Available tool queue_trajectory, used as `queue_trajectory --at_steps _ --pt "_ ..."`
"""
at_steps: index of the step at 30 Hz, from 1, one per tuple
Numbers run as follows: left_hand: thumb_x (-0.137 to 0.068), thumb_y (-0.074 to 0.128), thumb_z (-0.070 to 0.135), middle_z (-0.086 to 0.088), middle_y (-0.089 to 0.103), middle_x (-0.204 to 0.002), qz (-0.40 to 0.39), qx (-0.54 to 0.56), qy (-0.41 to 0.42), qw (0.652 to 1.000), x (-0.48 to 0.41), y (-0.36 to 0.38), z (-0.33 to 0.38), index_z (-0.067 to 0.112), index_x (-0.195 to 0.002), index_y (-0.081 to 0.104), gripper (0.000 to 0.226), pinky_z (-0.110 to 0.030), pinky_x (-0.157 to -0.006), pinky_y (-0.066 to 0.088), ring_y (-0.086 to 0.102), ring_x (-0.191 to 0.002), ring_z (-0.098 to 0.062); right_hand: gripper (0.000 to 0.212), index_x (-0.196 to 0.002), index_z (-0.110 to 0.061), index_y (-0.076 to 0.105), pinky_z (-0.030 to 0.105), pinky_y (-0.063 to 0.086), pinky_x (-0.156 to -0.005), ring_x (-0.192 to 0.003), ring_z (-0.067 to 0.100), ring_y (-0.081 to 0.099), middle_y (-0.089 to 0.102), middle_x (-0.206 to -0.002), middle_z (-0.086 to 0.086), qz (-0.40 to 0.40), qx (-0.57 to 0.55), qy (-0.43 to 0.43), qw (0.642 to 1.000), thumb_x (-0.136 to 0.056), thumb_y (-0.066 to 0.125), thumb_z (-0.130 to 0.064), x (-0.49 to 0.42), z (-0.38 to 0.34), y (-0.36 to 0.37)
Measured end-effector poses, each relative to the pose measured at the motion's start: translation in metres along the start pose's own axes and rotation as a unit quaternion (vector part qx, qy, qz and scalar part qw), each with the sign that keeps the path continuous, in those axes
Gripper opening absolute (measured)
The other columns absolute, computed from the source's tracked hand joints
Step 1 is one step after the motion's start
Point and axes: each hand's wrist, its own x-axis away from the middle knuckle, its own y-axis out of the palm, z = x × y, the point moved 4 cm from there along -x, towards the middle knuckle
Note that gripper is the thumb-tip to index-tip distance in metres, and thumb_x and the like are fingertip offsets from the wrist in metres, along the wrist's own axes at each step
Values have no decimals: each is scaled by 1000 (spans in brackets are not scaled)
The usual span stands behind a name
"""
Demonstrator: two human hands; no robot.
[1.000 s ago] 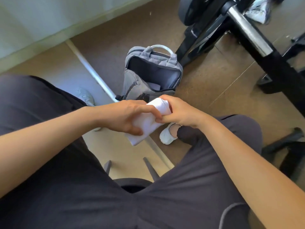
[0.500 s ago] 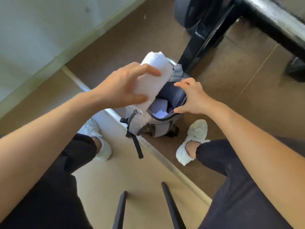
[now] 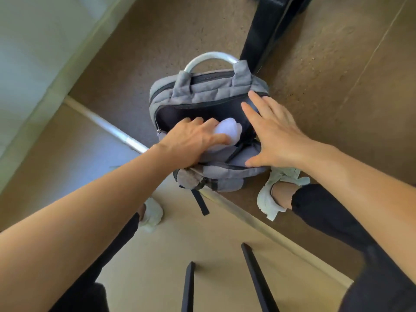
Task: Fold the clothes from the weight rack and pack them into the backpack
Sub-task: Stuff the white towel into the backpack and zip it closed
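The folded white garment (image 3: 228, 131) is gripped by the left hand (image 3: 191, 140), with the fingers curled over its far side and the thumb laid along the near side. It is held in the mouth of the main compartment of the grey backpack (image 3: 209, 92) — only its rounded upper end is seen against the dark lining. The right hand (image 3: 275, 136) is spread flat, fingers straight and apart; the fingertips are laid on the right edge of the opening and the thumb is pressed on the front panel.

A silver carry handle (image 3: 209, 56) is arched over the bag's far side, and a black strap (image 3: 200, 201) hangs from its near side. The near left corner is hidden by the left forearm. A black rack upright (image 3: 267, 28) stands just behind the bag. A white shoe (image 3: 269, 199) is set just beside the bag's near right corner, and another (image 3: 153, 216) is partly covered by the forearm. Two black chair legs (image 3: 256, 278) are seen below.

The backpack stands on a brown speckled floor (image 3: 337, 82) — a metal strip (image 3: 117, 132) runs diagonally under it, with paler tan flooring (image 3: 213, 248) on the near side. A pale wall (image 3: 27, 41) fills the upper left.
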Motion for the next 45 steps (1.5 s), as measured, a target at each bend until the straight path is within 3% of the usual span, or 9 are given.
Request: queue_trajectory --at_steps 3,9,13,17,27,32,35,39,45 --pt "-101 54 24 -9 42 -141 -69 -39 -32 996 -23 15 4 50 -153 27 64 -47 -94 48 53 -117 -34 132 -161 -18 -8 47 1 -125 -154 26 -18 -27 -165 1 4 4 -2 1000 -72 83 -56 0 2 2" --pt "-100 54 15 -8 30 -155 -122 -93 -27 988 -51 43 13 49 -155 26 70 -52 -98 43 46 -131 -35 133 -160 -18 -7 47 0 -125 -154 25 -18 -27 -165 0 3 7 -4 1000 -71 83 -58 2 3 1" --pt "-104 43 11 -2 8 -168 -192 -35 -23 981 -59 71 18 53 -154 28 68 -60 -102 45 36 -145 -38 134 -160 -20 -7 48 0 -125 -154 26 -20 -29 -164 1 -13 15 -1 1000 -69 84 -59 1 0 -1" --pt "-100 48 -1 2 -7 -172 -246 44 -37 967 -64 79 14 49 -156 29 78 -51 -106 48 32 -151 -37 133 -161 -21 -3 48 1 -124 -154 27 -17 -27 -165 2 -11 8 1 1000 -68 85 -57 2 -4 -3" --pt "-104 51 13 0 -2 -173 -254 128 -53 957 -80 91 13 47 -153 39 61 -49 -114 39 27 -153 -36 125 -160 -23 1 50 11 -123 -154 28 -13 -19 -167 2 -25 -21 6 999 -72 87 -44 2 -10 -14" --pt "-86 67 18 -8 38 -154 -120 340 -135 923 -70 64 1 35 -131 59 49 -45 -109 42 43 -141 -34 113 -158 -24 17 53 28 -114 -149 31 10 4 -166 1 17 -45 -2 999 -71 88 -42 5 -8 -18" --pt "-78 75 41 -3 32 -157 -91 276 -142 946 -65 57 9 41 -150 34 83 -59 -109 35 34 -144 -41 98 -149 -24 34 50 43 -101 -131 33 34 28 -148 5 83 -60 11 995 -69 89 -37 9 -3 -21" --pt "-93 65 42 7 -17 -171 -198 200 -147 948 -74 75 30 56 -157 -9 99 -83 -111 10 -8 -153 -54 104 -153 -36 28 39 46 -86 -117 35 35 26 -136 10 119 -87 65 987 -70 90 -31 12 9 -16" --pt "-106 44 26 4 -23 -171 -225 79 -194 952 -92 109 53 51 -159 -5 76 -86 -105 15 -6 -150 -61 122 -158 -43 1 52 44 -99 -141 42 22 -6 -161 5 10 -108 77 991 -73 89 -38 7 11 -1"
